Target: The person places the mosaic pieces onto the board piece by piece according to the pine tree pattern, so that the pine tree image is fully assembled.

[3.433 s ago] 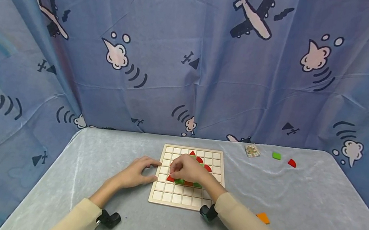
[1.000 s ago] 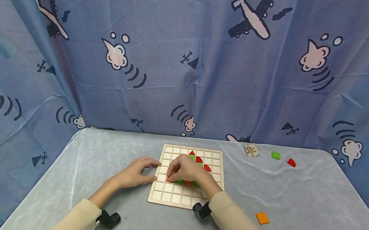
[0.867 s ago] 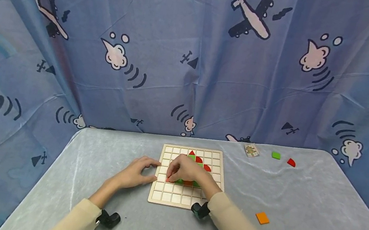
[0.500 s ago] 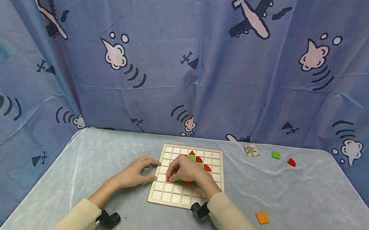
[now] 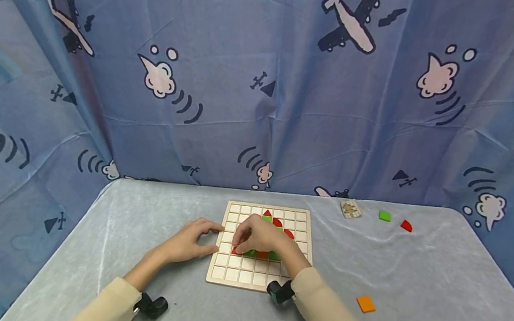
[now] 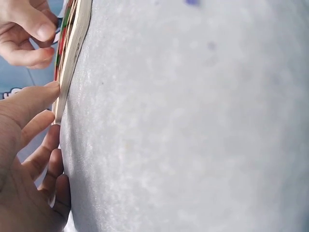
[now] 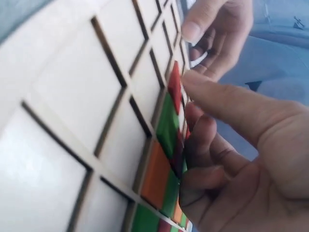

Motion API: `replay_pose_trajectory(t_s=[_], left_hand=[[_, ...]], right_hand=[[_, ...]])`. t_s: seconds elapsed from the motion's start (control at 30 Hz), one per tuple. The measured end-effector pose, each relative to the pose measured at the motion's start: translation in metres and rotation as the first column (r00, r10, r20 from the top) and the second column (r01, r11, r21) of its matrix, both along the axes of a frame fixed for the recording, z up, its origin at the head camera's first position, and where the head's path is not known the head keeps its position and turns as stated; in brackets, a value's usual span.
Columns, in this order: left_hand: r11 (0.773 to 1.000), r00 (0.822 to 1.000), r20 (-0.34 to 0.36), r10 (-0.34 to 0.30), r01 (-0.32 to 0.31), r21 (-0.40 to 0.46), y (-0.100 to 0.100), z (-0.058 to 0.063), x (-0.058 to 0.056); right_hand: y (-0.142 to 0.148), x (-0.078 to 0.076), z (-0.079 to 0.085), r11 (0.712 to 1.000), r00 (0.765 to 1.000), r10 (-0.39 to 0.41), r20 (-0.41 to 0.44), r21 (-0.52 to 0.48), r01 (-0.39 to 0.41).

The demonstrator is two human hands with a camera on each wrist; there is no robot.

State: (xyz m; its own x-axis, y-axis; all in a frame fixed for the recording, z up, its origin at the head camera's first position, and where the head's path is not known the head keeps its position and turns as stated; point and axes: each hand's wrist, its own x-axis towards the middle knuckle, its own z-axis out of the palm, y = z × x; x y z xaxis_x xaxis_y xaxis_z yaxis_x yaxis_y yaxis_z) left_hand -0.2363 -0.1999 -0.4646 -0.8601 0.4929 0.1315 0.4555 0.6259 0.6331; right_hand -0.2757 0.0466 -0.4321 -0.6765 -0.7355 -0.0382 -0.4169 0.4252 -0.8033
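Observation:
A square wooden grid board [image 5: 244, 277] lies on the table, with red, green and orange tiles in some of its cells. My right hand [image 5: 258, 233] is over the board, thumb and fingers bent down around a small red triangular tile [image 7: 175, 89] at the left end of a row. Beside that tile sit a green tile [image 7: 167, 125] and an orange tile [image 7: 155, 179]. At the board's left edge rests my left hand [image 5: 187, 240], thumb and forefinger spread apart, their tips touching the edge. The right hand hides part of the pattern.
On the grey cloth table [image 5: 443, 291], an orange square tile [image 5: 366, 304] lies right of the board. Toward the back right are a patterned square [image 5: 351, 209], a green tile [image 5: 385, 216] and a red quarter-round tile [image 5: 406, 226]. A blue printed curtain [image 5: 227, 94] hangs behind.
Since the oldest frame my right hand has shifted slightly left and down onto the red tile, and its forearm has moved left, uncovering the orange tile. My left hand stays put.

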Motion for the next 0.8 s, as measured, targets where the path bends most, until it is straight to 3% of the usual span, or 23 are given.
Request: replay_pose_trajectory(t_s=[0.3,0.47,0.8], left_hand=[[1.0,1.0,-0.012,-0.003,0.003,0.012,-0.001,-0.003,-0.002],[1.0,1.0,-0.006,0.007,-0.007,0.005,-0.001,-0.002,-0.002],[1.0,1.0,-0.003,0.006,-0.006,-0.013,-0.001,-0.002,-0.001]], right_hand=[[0.031,-0.009,0.006,0.992,0.999,0.041,0.009,-0.121,-0.04],[0.055,-0.01,0.01,0.99,0.999,0.025,0.035,-0.142,-0.02],[0.114,-0.011,0.016,0.996,0.998,-0.064,0.028,-0.065,0.066]])
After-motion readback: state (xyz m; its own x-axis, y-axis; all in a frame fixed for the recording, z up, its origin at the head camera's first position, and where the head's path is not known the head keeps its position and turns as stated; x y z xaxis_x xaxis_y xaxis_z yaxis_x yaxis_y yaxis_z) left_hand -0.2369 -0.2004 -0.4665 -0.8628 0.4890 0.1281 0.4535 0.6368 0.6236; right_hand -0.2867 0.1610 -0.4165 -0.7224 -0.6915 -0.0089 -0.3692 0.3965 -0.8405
